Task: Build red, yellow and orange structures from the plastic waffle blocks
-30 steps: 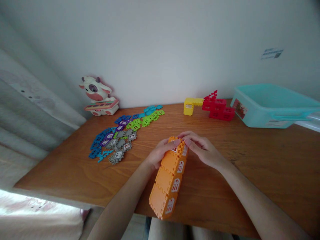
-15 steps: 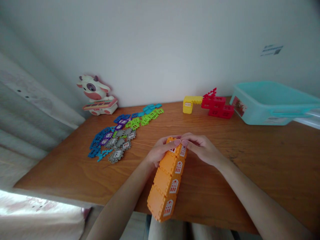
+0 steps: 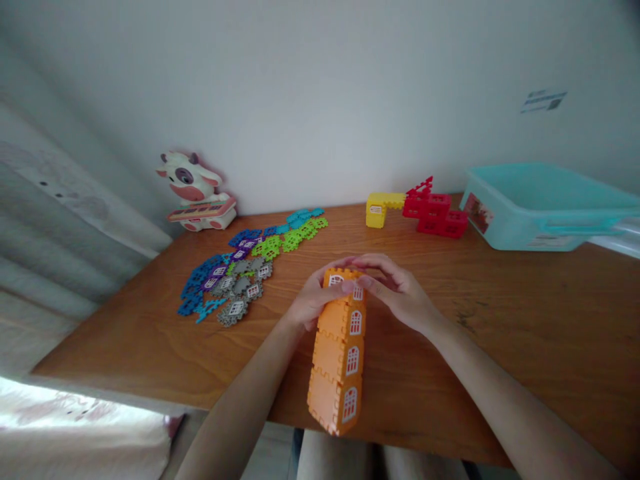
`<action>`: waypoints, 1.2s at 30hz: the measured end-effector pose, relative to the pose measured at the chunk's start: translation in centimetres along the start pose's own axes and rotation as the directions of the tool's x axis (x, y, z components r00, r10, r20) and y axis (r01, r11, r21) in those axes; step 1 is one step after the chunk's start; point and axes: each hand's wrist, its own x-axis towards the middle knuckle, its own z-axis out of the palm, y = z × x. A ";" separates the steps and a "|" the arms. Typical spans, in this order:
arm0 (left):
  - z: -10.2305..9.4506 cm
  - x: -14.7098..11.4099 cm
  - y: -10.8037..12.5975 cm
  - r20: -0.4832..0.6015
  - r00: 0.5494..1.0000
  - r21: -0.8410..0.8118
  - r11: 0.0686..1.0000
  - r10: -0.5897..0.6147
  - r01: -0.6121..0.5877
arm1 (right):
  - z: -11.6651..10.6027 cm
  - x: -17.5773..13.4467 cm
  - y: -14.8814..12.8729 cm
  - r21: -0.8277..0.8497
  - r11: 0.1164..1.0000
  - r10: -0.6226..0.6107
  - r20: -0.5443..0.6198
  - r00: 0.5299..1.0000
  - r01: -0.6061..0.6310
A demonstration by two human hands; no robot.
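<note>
An orange block tower [image 3: 336, 353], built of interlocking square panels with white window pieces down one side, slants from my hands toward the table's front edge. My left hand [image 3: 316, 297] is closed on its far end from the left, thumb across the upper face. From the right, my right hand [image 3: 393, 287] grips the same end, its thumb pressed by the window panel near the left thumb. The fingertips behind the tower are hidden.
Loose blue, purple, green and grey panels [image 3: 242, 288] spread over the left of the wooden table [image 3: 150, 333]. A cow toy with a keyboard [image 3: 195, 193] stands behind them. Yellow [image 3: 376, 212] and red assemblies [image 3: 437, 215] sit at the back, beside a turquoise bin [image 3: 535, 230].
The orange tower has turned, its near end swinging right so it points more straight toward me. Both hands keep hold of the far end, shifting slightly with it.
</note>
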 end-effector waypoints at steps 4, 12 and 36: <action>-0.7 0.9 0.8 -0.308 0.901 -0.066 0.938 0.305 -0.340 | 0.2 -0.2 1.0 0.006 0.983 0.184 -0.013 0.983 -0.184; -1.7 2.7 0.1 -0.592 0.672 -0.042 0.815 0.445 -0.578 | 1.0 -0.8 1.2 -0.120 0.960 0.271 0.168 0.948 -0.253; -4.1 3.7 -2.1 -0.247 0.675 0.483 0.693 0.695 -0.536 | 0.6 -1.0 4.5 -0.617 0.776 -0.167 -0.005 0.986 0.128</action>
